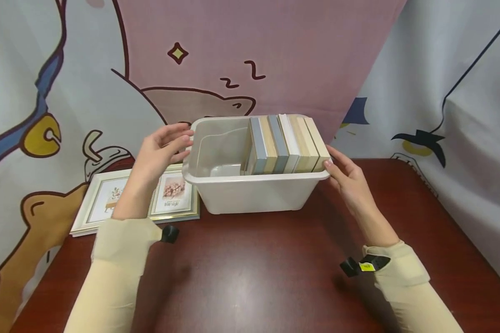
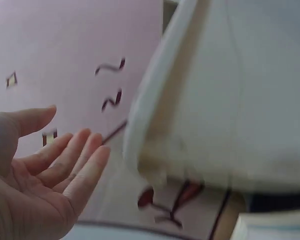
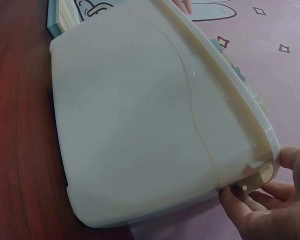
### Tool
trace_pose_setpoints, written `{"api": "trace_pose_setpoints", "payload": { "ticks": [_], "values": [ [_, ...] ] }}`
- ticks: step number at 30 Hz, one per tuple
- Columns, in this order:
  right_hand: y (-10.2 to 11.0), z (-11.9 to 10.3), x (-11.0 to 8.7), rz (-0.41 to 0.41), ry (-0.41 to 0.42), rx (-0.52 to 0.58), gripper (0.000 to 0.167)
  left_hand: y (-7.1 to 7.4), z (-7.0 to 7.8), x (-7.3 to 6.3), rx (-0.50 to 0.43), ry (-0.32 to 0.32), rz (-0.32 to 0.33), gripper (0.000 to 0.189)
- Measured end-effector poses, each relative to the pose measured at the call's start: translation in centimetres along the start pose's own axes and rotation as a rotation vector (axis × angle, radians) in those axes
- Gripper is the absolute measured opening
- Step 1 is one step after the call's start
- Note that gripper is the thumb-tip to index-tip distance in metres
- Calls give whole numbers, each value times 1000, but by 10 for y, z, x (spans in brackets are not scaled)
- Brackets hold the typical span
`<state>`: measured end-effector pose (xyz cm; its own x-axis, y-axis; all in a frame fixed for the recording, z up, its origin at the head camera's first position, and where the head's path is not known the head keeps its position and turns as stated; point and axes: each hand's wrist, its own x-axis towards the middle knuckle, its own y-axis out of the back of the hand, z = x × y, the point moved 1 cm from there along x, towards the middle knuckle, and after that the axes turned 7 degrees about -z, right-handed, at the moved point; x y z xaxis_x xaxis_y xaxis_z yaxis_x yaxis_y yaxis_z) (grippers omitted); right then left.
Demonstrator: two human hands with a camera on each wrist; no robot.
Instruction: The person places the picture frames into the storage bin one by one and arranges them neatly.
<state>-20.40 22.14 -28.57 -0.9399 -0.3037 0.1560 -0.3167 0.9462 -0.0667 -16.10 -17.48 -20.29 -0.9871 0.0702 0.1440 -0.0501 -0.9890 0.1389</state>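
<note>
A white plastic bin (image 1: 250, 194) stands on the table, with several upright books (image 1: 281, 145) packed in its right part, in grey-blue, beige and white. The bin's left part shows its bare floor. At the right end, my right hand (image 1: 350, 185) grips the rim; the right wrist view shows its thumb at the rim and its fingers (image 3: 235, 205) curled beneath. My left hand (image 1: 160, 148) is beside the left end of the bin. In the left wrist view that hand (image 2: 45, 190) appears apart from the bin, its fingers loosely extended and holding nothing.
Two picture frames (image 1: 175, 192) with pale, gold-edged borders lie on the table left of the bin, partly behind my left forearm. The dark red wooden table (image 1: 241, 263) extends toward me. A cartoon-printed curtain (image 1: 308, 55) hangs close behind the bin.
</note>
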Motion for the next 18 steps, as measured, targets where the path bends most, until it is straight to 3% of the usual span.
{"api": "trace_pose_setpoints", "payload": {
  "ticks": [6,10,14,18],
  "values": [
    [0,0,0,0,-2,-14,60,32,-34,-16,-149,-5,138,26],
    [-1,-1,0,-2,-3,-21,60,44,-67,-20,-156,42,184,19],
    [-1,-1,0,-3,-2,-23,61,45,-98,-18,-76,128,210,32],
    [0,1,0,3,0,-25,61,36,-125,-10,-13,231,218,44]
  ]
}}
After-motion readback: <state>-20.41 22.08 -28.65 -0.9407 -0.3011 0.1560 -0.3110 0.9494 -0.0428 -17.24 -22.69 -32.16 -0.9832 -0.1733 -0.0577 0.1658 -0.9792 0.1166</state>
